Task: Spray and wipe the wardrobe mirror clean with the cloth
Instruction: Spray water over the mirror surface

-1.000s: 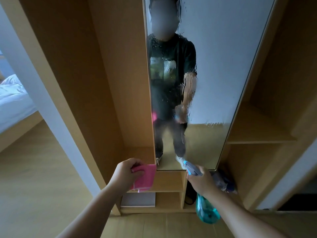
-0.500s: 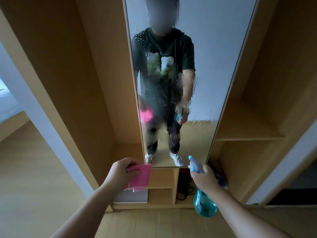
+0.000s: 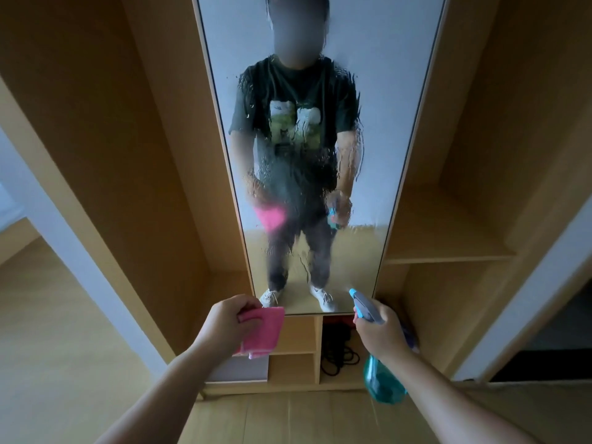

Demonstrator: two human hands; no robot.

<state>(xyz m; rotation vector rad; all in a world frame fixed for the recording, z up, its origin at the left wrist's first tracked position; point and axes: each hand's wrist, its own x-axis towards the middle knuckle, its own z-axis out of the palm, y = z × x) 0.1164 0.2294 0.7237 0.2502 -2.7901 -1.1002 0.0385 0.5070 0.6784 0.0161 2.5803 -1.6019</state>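
Note:
The tall wardrobe mirror (image 3: 384, 123) stands straight ahead in a wooden frame, its middle and lower glass streaked with wet droplets and runs. My left hand (image 3: 229, 325) grips a folded pink cloth (image 3: 266, 334) just below the mirror's bottom edge, clear of the glass. My right hand (image 3: 381, 331) holds a teal spray bottle (image 3: 382, 379) by its grey and blue trigger head (image 3: 363, 304), nozzle pointing at the mirror's lower right part. The mirror reflects a person holding both items.
Open wooden wardrobe compartments flank the mirror, with a shelf (image 3: 448, 251) on the right. Small cubbies sit under the mirror; one holds black cables (image 3: 339, 357). A white door edge (image 3: 73, 261) stands at left. Wooden floor (image 3: 288, 418) lies below.
The view has shifted so the mirror sits centred and closer. Both hands keep their grips, and the spray nozzle has risen slightly toward the lower glass.

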